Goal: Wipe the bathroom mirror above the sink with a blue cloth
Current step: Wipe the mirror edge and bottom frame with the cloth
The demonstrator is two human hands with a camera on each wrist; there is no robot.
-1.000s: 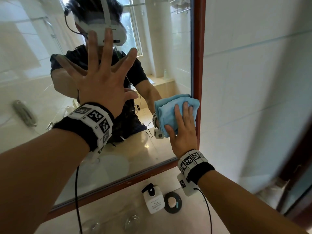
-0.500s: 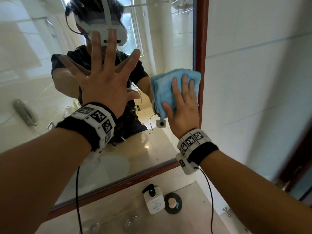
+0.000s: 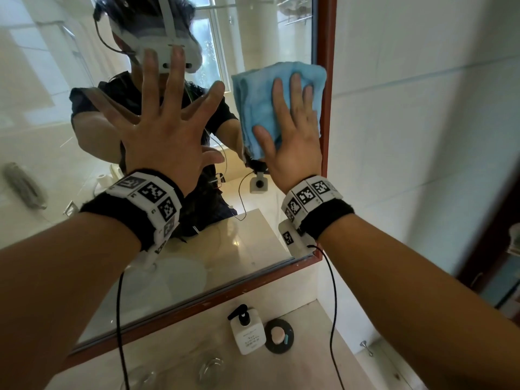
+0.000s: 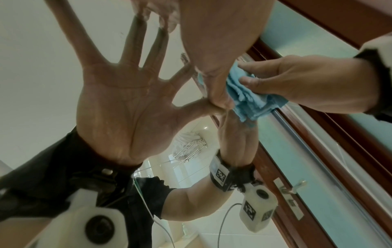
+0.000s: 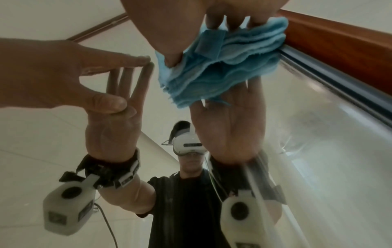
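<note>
The mirror has a red-brown wooden frame. My left hand lies flat on the glass with its fingers spread and holds nothing. My right hand presses a folded blue cloth against the glass with straight fingers, hard by the frame's right side. In the left wrist view the cloth sits under the right hand, just past my left thumb. The right wrist view shows the cloth bunched in layers between my palm and the glass, with the left hand beside it.
Below the mirror, a white pump bottle and a dark round soap dish stand on the beige counter. Clear glasses sit nearer me. White wall tiles run right of the frame. Cables hang from both wrists.
My right hand has slid the blue cloth upward along the mirror's right edge. The left hand has stayed spread on the glass.
</note>
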